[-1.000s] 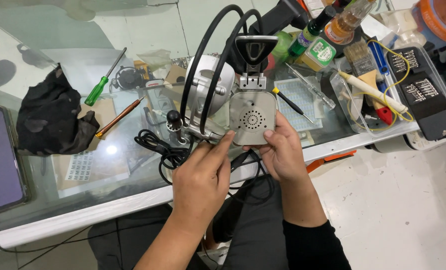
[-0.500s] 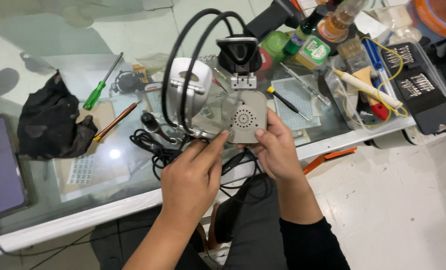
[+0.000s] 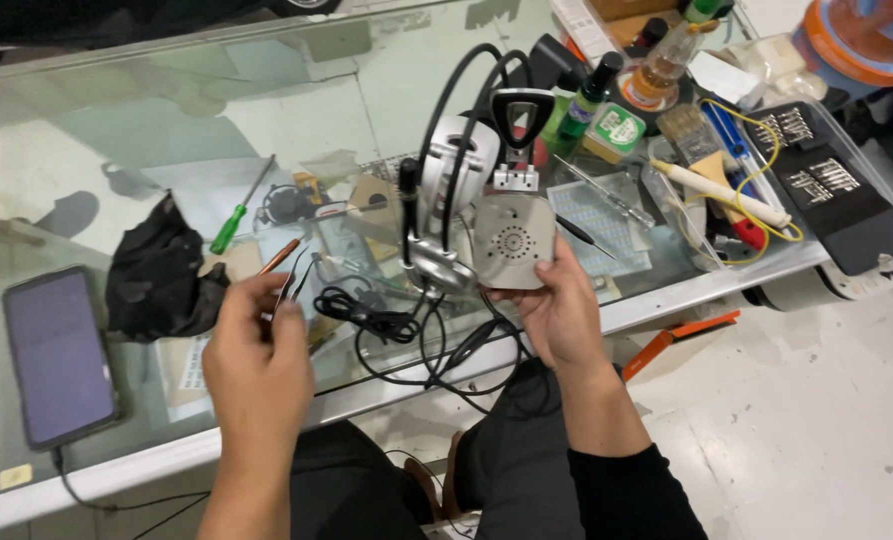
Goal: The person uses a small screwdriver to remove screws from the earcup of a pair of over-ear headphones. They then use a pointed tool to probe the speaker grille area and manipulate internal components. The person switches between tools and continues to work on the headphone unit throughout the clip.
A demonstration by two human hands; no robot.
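1. At the desk's left front edge a dark smartphone (image 3: 58, 357) lies flat, screen up, cable trailing off its near end over the edge. Just beside it to the right, a crumpled black cloth (image 3: 158, 275).
2. Left hand (image 3: 258, 365) is raised over the front edge, fingers pinched shut on fine tweezers (image 3: 288, 285), tips pointing away toward the desk's middle. Pinch grip near the tips looks chosen for fine control.
3. Beyond that hand: green-handled screwdriver (image 3: 234, 222) and an orange-handled tool (image 3: 278, 257) lie on the glass desk (image 3: 266, 80), within reach.
4. Tangled black cable (image 3: 386, 325) runs from the headset (image 3: 446, 200) down over the front edge toward the lap.
5. Right hand (image 3: 558, 310) cups the grey webcam body (image 3: 513, 242) from below, thumb and fingers closed round its lower corners, perforated face toward the camera. Its clip stand (image 3: 521, 120) points up and away. Held just above the front edge, touching the headset; probably angled so for inspection.
6. Right back corner: clear tray (image 3: 711, 262) holding a soldering iron (image 3: 716, 192) with yellow lead, a brush and blue-handled tool. Bottles (image 3: 656, 65) stand behind it.
7. Far right edge: black case (image 3: 846, 215) lies open, rows of small metal bits inside.
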